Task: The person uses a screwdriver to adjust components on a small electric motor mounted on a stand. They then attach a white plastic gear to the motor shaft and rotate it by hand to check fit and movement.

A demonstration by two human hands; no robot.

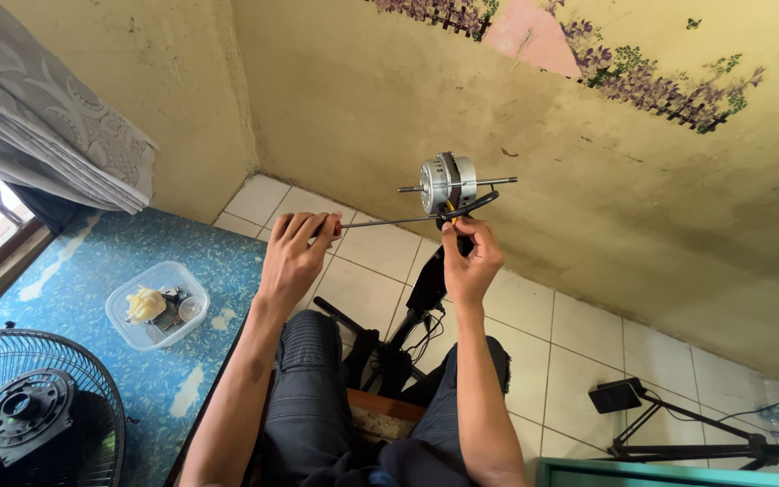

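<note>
A stained yellow wall (389, 99) with a painted band of purple flowers fills the upper view, meeting a floor of pale square tiles (588, 352). To the left a patterned blue mat (92, 261) covers the floor under a grey curtain (56, 126). On the mat lies a round black wire fan guard (38, 406) with a hub at its centre, and beside it a clear plastic tub (157, 305) with rounded corners, holding small parts and something yellow. A black stand (714, 442) rests on the tiles at right. The person sits in ribbed grey trousers (304, 397).

The fan motor (448, 182), a shiny metal drum with a thin shaft sticking out both ends, sits atop a black stem (428, 284) rising between the knees. The left hand (295, 255) is closed around the red handle of a long screwdriver (398, 220), whose dark shank runs rightward to the motor's underside. The right hand (469, 261) pinches yellow wiring just below the motor, fingers together.
</note>
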